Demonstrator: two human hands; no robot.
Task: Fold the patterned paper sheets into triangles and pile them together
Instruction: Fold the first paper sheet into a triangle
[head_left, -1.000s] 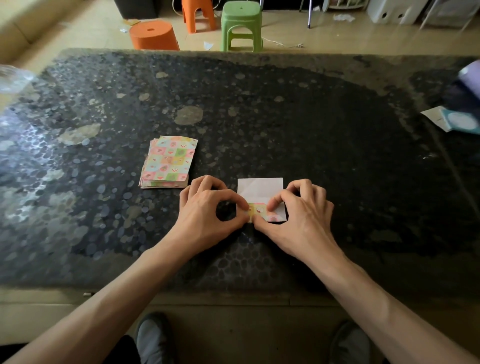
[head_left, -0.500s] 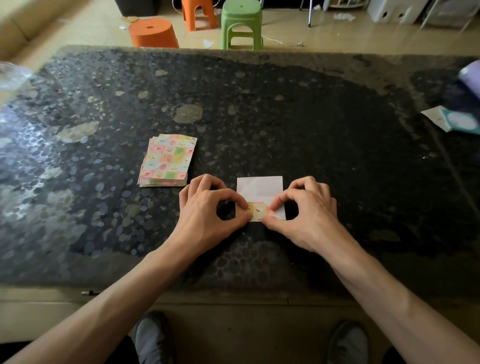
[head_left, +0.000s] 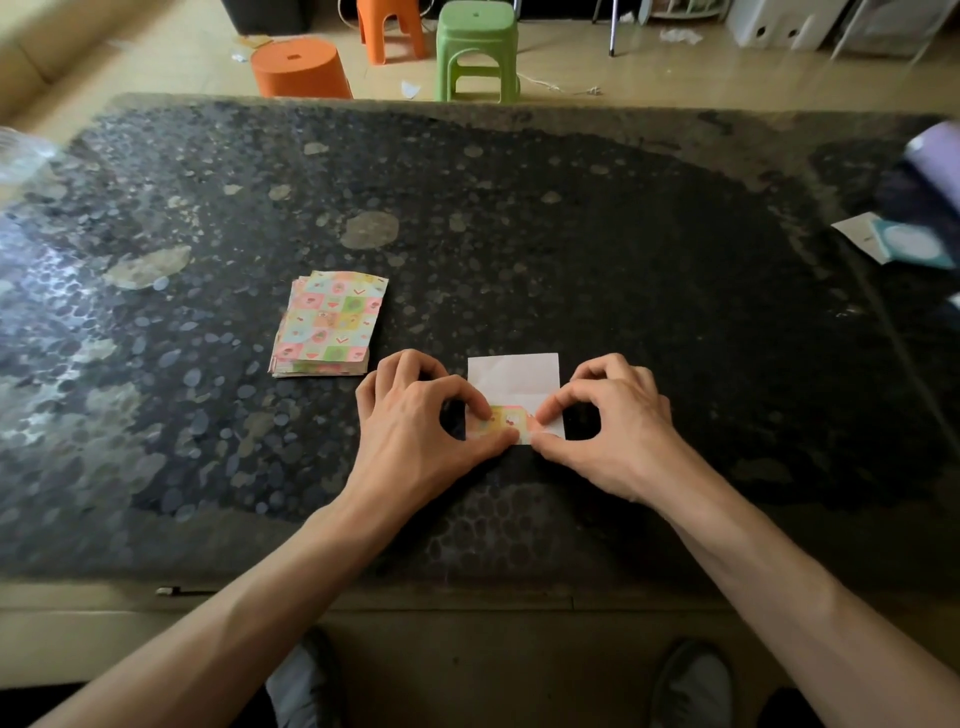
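Observation:
One paper sheet (head_left: 511, 379) lies white side up near the table's front middle, its near edge turned over so a strip of the pastel pattern shows. My left hand (head_left: 415, 431) pinches the left end of that strip between thumb and forefinger. My right hand (head_left: 608, 426) pinches the right end the same way. A stack of patterned sheets (head_left: 330, 322) lies flat to the left of my left hand, apart from it.
The dark speckled table (head_left: 571, 234) stretches wide around the sheet. A white and teal packet (head_left: 898, 241) and a purple object (head_left: 935, 150) lie at the right edge. Orange stools (head_left: 301, 67) and a green stool (head_left: 475, 47) stand on the floor beyond.
The patterned strip at the sheet's near edge now shows wider between my thumbs. My right forefinger has slid rightwards along it. The stack has not moved.

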